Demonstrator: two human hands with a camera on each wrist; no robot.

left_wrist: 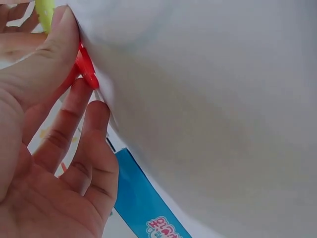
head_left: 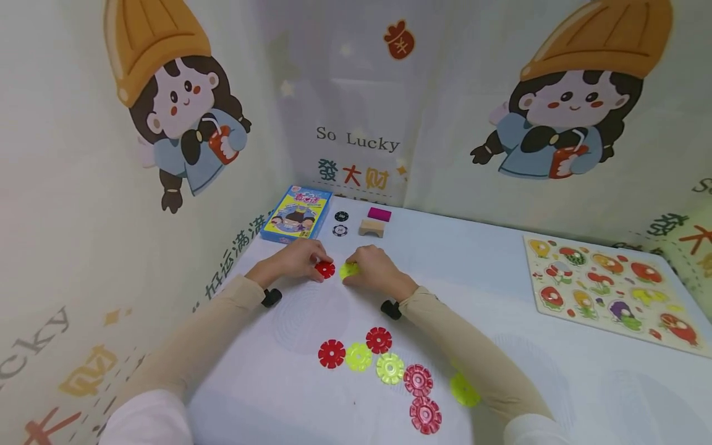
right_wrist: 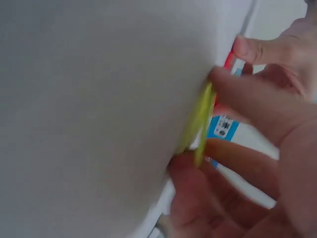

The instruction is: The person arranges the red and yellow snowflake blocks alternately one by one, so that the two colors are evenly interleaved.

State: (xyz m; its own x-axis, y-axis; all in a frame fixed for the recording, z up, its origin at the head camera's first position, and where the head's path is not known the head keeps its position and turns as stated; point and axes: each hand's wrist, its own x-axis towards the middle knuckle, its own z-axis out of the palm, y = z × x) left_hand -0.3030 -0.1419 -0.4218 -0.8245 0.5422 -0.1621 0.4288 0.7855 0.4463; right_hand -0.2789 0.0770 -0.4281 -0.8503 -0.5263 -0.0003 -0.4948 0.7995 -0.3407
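My left hand [head_left: 297,258] pinches a red notched plastic disc [head_left: 325,269] at its edge, thumb on the near side and fingers beyond. Seen from the left wrist, the red disc [left_wrist: 86,67] lies almost edge-on between thumb and fingers, close over the white tabletop. Just to the right, my right hand [head_left: 377,272] holds a yellow-green notched disc [head_left: 347,270] between thumb and fingers. In the right wrist view this yellow-green disc [right_wrist: 200,119] is tilted and blurred. A small gap separates the two discs in the head view.
Nearer me lie several loose discs, red [head_left: 331,354] and yellow-green [head_left: 390,369], one partly under my right forearm. Behind the hands are a card box [head_left: 297,214], two poker chips [head_left: 340,230], a wooden arch block [head_left: 371,228] and a magenta block [head_left: 379,214]. A fruit puzzle board [head_left: 603,281] lies right.
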